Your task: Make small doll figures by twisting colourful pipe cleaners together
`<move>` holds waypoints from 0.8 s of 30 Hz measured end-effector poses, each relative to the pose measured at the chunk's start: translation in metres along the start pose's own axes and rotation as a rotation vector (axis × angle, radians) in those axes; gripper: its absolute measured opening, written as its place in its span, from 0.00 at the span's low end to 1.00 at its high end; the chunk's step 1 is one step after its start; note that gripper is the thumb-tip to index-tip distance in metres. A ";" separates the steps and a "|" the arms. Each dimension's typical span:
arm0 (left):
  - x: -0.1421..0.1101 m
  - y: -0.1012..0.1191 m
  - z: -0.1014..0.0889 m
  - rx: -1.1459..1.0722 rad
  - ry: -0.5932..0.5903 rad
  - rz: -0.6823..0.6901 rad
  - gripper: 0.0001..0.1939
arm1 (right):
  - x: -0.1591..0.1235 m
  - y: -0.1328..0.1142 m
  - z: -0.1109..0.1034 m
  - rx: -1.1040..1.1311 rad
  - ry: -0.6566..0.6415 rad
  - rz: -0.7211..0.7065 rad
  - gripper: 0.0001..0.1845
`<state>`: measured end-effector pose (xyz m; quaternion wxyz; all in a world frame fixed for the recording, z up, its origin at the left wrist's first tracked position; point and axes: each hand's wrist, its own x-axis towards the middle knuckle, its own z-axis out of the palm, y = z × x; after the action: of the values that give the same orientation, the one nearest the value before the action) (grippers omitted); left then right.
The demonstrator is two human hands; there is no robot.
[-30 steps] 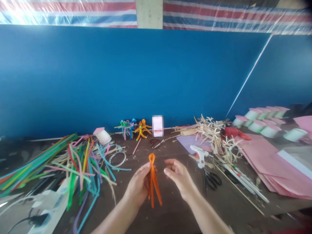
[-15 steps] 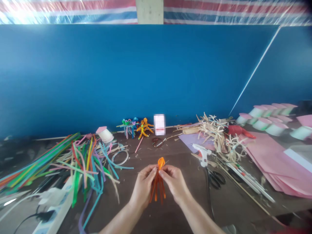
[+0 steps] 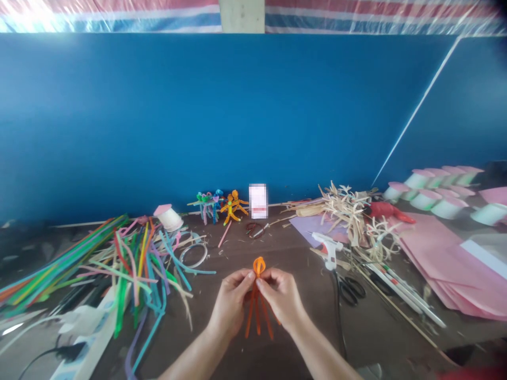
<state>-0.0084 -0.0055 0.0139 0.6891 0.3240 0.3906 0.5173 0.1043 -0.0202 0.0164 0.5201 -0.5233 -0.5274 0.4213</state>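
An orange pipe-cleaner figure (image 3: 259,264) is held up between my hands over the middle of the table. Its top is a rounded loop, and several loose strands hang down below my fingers. My left hand (image 3: 233,301) pinches it from the left, just under the loop. From the other side, my right hand (image 3: 281,298) grips the same spot with thumb and fingers. Behind them stand finished-looking pipe-cleaner figures, a yellow-orange one (image 3: 233,206) and a blue one (image 3: 216,206) among them.
Loose coloured pipe cleaners (image 3: 138,264) and a power strip (image 3: 93,332) lie left. To the right are a white glue gun (image 3: 329,250), black-handled scissors (image 3: 352,291), dried strips (image 3: 350,211), pink sheets (image 3: 435,258) and several pink-topped cups (image 3: 423,200). A blue panel (image 3: 237,116) rises behind.
The orange figure has turned a little in my fingers, so its loop looks rounder and more open. Its hanging strands have spread wider. Both hands keep their pinch.
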 end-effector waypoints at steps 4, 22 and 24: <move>-0.002 -0.002 0.004 -0.054 0.020 -0.042 0.09 | -0.001 0.000 0.001 -0.111 0.048 -0.036 0.08; 0.000 0.005 0.001 -0.070 0.030 -0.263 0.10 | -0.001 -0.013 -0.030 -0.733 0.100 -0.559 0.05; -0.002 0.006 0.003 -0.086 -0.002 -0.250 0.11 | -0.001 -0.013 -0.027 -0.772 0.082 -0.534 0.07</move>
<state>-0.0095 -0.0055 0.0209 0.7618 0.2438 0.4046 0.4433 0.1295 -0.0257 0.0323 0.3978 -0.5406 -0.7408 0.0247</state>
